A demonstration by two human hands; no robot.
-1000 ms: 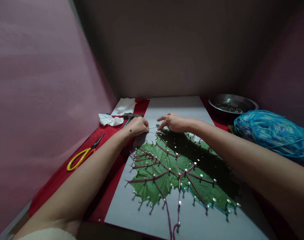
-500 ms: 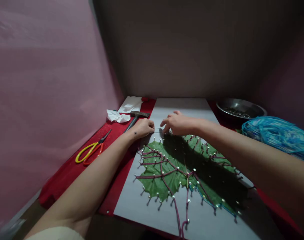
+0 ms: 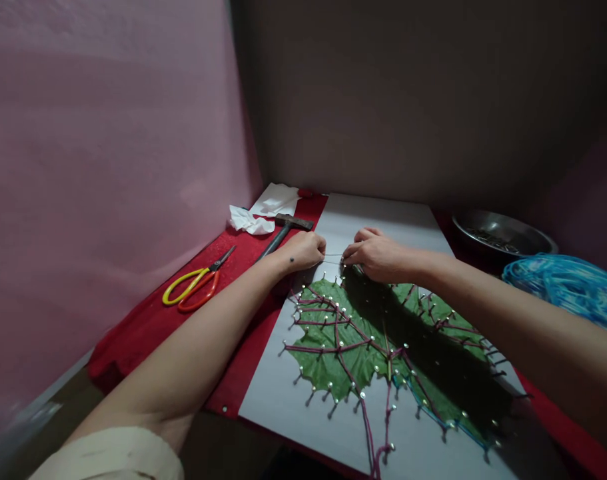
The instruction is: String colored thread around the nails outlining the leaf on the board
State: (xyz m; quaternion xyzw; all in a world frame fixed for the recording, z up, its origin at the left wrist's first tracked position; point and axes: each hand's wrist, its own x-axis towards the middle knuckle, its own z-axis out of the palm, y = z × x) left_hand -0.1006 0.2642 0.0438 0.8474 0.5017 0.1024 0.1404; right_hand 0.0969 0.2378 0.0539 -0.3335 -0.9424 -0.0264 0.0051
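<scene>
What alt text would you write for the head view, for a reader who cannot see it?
The left hand and right hand pinch a thin thread between them at the far tip of a nail-studded green leaf on a white board; scissors and a hammer lie alongside.

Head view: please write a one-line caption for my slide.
The left hand and right hand pinch a thin thread by a nail-studded green leaf on a white board.

A: What carries it all?
B: My desk (image 3: 148, 327), under a red cloth (image 3: 133, 347). On it lie 1 grey board (image 3: 378, 213), scissors (image 3: 196, 290), 1 hammer (image 3: 286, 231) and crumpled tissues (image 3: 263, 210) to my left, 1 steel bowl (image 3: 503, 233) and blue yarn (image 3: 568, 287) to my right.
</scene>
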